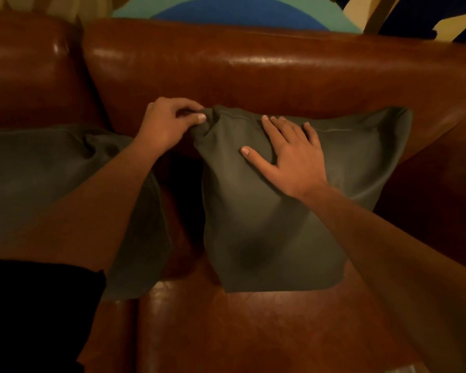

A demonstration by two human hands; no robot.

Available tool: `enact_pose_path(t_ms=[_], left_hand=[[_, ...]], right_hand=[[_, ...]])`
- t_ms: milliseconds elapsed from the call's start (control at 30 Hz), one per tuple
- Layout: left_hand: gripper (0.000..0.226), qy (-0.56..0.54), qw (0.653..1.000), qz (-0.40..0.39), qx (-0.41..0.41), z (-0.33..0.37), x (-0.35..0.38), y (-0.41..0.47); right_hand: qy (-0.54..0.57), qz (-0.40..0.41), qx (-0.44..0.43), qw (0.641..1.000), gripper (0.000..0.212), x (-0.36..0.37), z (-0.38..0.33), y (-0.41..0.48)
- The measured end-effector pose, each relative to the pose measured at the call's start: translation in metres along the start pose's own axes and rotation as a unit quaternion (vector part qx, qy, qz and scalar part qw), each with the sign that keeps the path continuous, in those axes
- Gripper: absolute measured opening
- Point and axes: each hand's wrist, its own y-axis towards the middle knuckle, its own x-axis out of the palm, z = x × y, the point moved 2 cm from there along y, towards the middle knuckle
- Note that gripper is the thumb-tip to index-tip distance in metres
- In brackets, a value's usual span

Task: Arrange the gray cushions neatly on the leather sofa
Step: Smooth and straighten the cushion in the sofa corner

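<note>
Two gray cushions stood propped against the backrest of a brown leather sofa (280, 68), seen from above by the person arranging them. The right cushion (293, 211) leaned upright at the back of the seat, near the sofa's right arm; the left cushion (38, 170) sat beside it, a dark gap between them, partly hidden behind the person's forearm. The left hand (167, 125) was closed in a pinch on the right cushion's bunched upper left corner. The right hand (288, 154) lay open and flat on that cushion's face, fingers spread, gripping nothing. The step appeared to be squaring that crumpled corner. Doing it well probably meant drawing the corner up and outward while the flat hand steadied the filling, then smoothing the creases so the top edge matched its neighbour.
</note>
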Motion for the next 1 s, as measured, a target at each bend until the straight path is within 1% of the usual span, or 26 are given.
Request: enact_pose_path(t_ms=[33,67,133,233,267,333,400,433,500,533,567,600,733,767,800,833,867,900,967,1000], left_hand=[[0.026,-0.078,0.996,0.015,-0.042,-0.003,0.001,-0.003],[0.026,-0.158,0.983,0.029,-0.086,-0.005,0.003,-0.007],[0.023,-0.281,0.944,0.056,-0.166,-0.009,0.013,-0.014],[0.022,-0.361,0.898,0.126,-0.218,-0.011,0.026,-0.016],[0.023,-0.376,0.89,0.135,-0.22,-0.01,0.029,-0.017],[0.028,-0.392,0.89,0.117,-0.2,-0.011,0.034,-0.018],[0.035,-0.378,0.91,0.073,-0.154,-0.013,0.037,-0.023],[0.039,-0.342,0.929,0.059,-0.126,-0.014,0.036,-0.025],[0.041,-0.245,0.964,0.069,-0.078,-0.016,0.032,-0.025],[0.04,-0.211,0.972,0.082,-0.063,-0.017,0.031,-0.023],[0.039,-0.201,0.973,0.094,-0.06,-0.016,0.029,-0.022],[0.038,-0.216,0.969,0.104,-0.064,-0.014,0.028,-0.02],[0.033,-0.348,0.923,0.108,-0.122,-0.008,0.026,-0.019],[0.033,-0.354,0.919,0.108,-0.134,-0.006,0.025,-0.019],[0.033,-0.336,0.924,0.112,-0.142,-0.004,0.024,-0.019],[0.035,-0.294,0.936,0.124,-0.147,-0.001,0.025,-0.019],[0.041,-0.248,0.946,0.142,-0.151,0.003,0.026,-0.019],[0.052,-0.216,0.95,0.156,-0.164,0.009,0.028,-0.019],[0.081,-0.195,0.948,0.145,-0.204,0.023,0.037,-0.019],[0.084,-0.175,0.953,0.133,-0.211,0.029,0.042,-0.019]], right_hand=[[0.003,0.0,0.001,1.0,0.079,0.0,0.001,0.0],[0.006,0.002,0.001,1.0,0.079,-0.001,0.001,0.0],[0.009,0.009,-0.002,1.0,0.077,-0.001,0.003,-0.001],[0.002,0.009,0.016,1.0,0.075,-0.002,0.011,-0.003],[0.0,0.007,0.024,1.0,0.075,-0.003,0.015,-0.004],[0.003,0.007,0.031,0.999,0.076,-0.005,0.019,-0.005],[0.012,0.011,0.029,0.999,0.075,-0.006,0.021,-0.007],[0.014,0.013,0.028,0.999,0.074,-0.007,0.021,-0.007],[0.013,0.018,0.028,0.999,0.073,-0.006,0.021,-0.008],[0.013,0.022,0.028,0.999,0.073,-0.006,0.022,-0.008],[0.014,0.025,0.028,0.999,0.072,-0.005,0.023,-0.008],[0.014,0.028,0.029,0.999,0.072,-0.005,0.023,-0.008],[0.016,0.029,0.032,0.999,0.072,-0.005,0.024,-0.007],[0.014,0.024,0.03,0.999,0.072,-0.004,0.024,-0.006],[0.013,0.02,0.029,0.999,0.071,-0.004,0.023,-0.005],[0.009,0.019,0.029,0.999,0.069,-0.004,0.022,-0.004],[0.005,0.021,0.029,0.999,0.066,-0.005,0.02,-0.004],[0.003,0.024,0.024,0.999,0.064,-0.006,0.016,-0.003],[0.009,0.027,-0.006,1.0,0.06,-0.006,0.003,-0.002],[0.012,0.023,-0.03,0.999,0.059,-0.005,-0.005,-0.001]])
